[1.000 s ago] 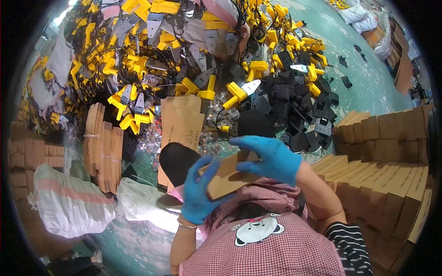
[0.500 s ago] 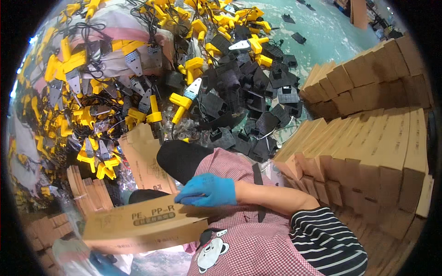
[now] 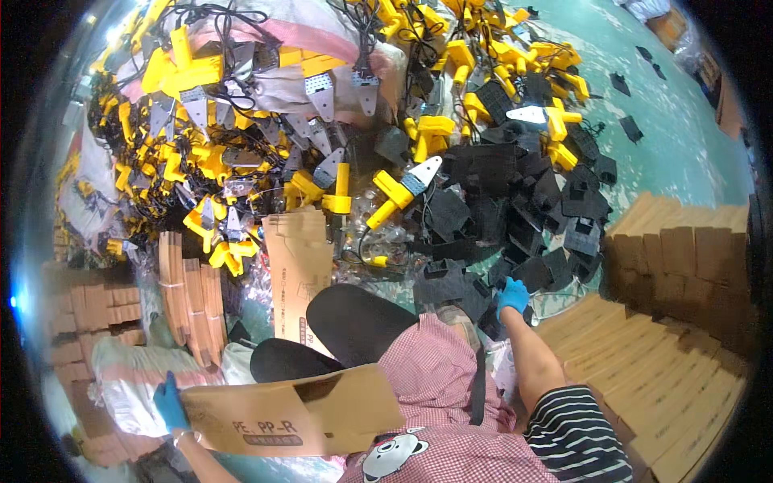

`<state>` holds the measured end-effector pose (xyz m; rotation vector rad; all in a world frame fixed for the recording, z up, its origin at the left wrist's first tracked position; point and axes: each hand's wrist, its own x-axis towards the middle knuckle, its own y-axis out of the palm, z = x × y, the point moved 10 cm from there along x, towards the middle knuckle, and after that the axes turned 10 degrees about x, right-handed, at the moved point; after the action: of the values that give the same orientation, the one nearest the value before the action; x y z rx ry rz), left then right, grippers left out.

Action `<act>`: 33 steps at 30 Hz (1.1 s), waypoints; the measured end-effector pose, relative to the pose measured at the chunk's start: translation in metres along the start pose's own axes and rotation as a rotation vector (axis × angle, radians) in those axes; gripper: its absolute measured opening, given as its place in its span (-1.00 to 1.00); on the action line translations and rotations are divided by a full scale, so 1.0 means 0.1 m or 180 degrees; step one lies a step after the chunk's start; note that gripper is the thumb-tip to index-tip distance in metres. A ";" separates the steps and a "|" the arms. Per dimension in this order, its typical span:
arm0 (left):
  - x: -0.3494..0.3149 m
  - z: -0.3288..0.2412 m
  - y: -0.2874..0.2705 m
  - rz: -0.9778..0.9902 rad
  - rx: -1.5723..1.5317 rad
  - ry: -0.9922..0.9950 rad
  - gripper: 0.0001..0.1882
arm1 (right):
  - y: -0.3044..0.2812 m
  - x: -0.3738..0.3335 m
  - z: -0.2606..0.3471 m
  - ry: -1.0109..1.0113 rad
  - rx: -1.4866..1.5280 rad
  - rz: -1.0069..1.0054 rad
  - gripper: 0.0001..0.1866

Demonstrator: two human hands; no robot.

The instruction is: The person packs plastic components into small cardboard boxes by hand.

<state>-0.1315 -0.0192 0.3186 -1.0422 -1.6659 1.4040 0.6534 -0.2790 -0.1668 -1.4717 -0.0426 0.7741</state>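
Carton (image 3: 286,414): your landmark, a long brown box held in front of your lap, on the near side of your black-clad knees (image 3: 362,318). Its right end overlaps your checked apron (image 3: 443,358); you cannot tell whether the two touch.
Carton's dark patch: on the right half of its upper side; opening or shadow, the view does not settle it.
Left hand (image 3: 171,406): blue-gloved, gripping the carton's left end, thumb uppermost.
Right hand (image 3: 513,296): blue-gloved, stretched out beyond the carton to the right, at the near edge of the black pieces (image 3: 445,211); whether your fingers have closed on one cannot be told.
Yellow tools (image 3: 392,189): heaped beyond the carton, the nearest lying left of the black pieces.
Cardboard sheets (image 3: 294,266): flat, just beyond the carton and your knees.
Stacked cartons (image 3: 660,362): well to the carton's right.
Steady grip: the step in hand looks like steadying with the left and fetching with the right, so hold the carton's end firmly without denting the board.
Clean pick: choose a loose top piece, pinch it by an edge, and lift straight up, since the pieces overlap and could snag.
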 end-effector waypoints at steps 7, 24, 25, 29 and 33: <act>-0.06 -0.28 0.50 -0.0130 0.0848 0.0263 -0.56 | 0.02 0.37 -0.07 0.0206 -0.0465 -0.0319 -0.88; -2.35 -2.65 0.90 0.0254 0.0585 0.3251 0.14 | -3.13 -2.13 2.74 -0.4582 0.0704 -0.0371 -0.78; -2.33 -2.61 0.88 0.0249 0.0569 0.3240 0.14 | -3.06 -2.23 2.80 -0.4768 0.0613 -0.0381 -0.78; -2.28 -2.41 0.87 0.0304 0.0721 0.3111 0.20 | -2.97 -2.53 2.87 -0.5134 0.0378 -0.0179 -0.75; -2.29 -2.35 0.83 0.0291 0.0853 0.3089 0.20 | -2.76 -2.57 2.85 -0.5239 0.0220 0.0233 -0.72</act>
<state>0.1868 -0.1228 0.2688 -1.3424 -0.7111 0.8816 0.4426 -0.1317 0.2298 -0.4241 -1.1723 1.8159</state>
